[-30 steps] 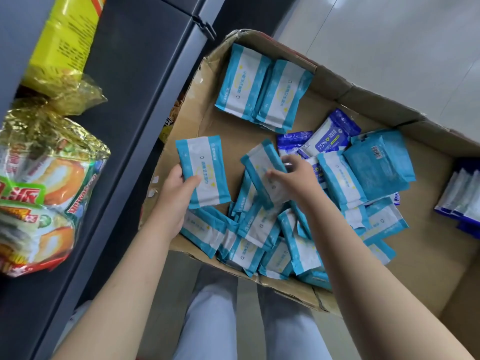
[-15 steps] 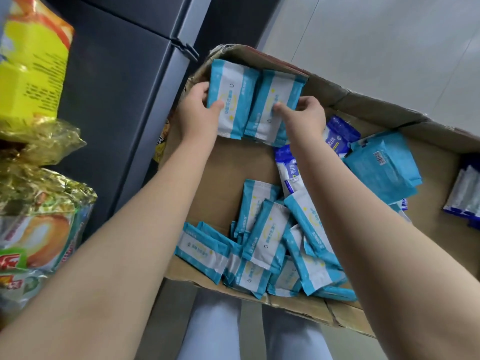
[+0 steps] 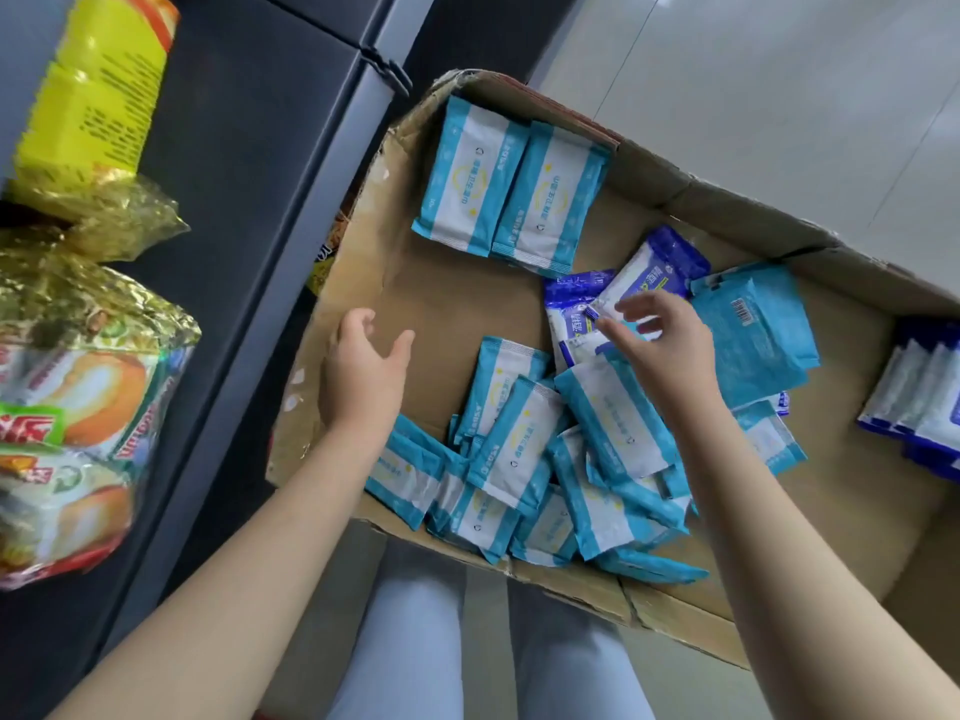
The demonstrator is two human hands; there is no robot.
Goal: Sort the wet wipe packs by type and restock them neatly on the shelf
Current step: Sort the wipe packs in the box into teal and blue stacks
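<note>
A cardboard box (image 3: pixel 447 298) holds wet wipe packs. Two light-blue-and-white packs (image 3: pixel 511 187) lie side by side, stacked in the far corner. A loose heap of the same light-blue packs (image 3: pixel 540 459) fills the near side. Dark-blue packs (image 3: pixel 649 272) lie in the middle, beside a teal pack (image 3: pixel 753 335) lying back side up. My left hand (image 3: pixel 363 371) hovers open over the bare box floor, holding nothing. My right hand (image 3: pixel 660 345) is over the heap with fingers spread, its fingertips at a dark-blue pack.
A dark grey shelf upright (image 3: pixel 291 241) runs along the box's left side. Snack bags in gold wrapping (image 3: pixel 78 397) and a yellow pack (image 3: pixel 98 101) sit on the shelf at left. More dark-blue packs (image 3: pixel 924 402) stand in a row at the box's right edge.
Both hands let go of the two light-blue packs in the far corner and drew back toward me. The right hand now reaches over the middle of the box.
</note>
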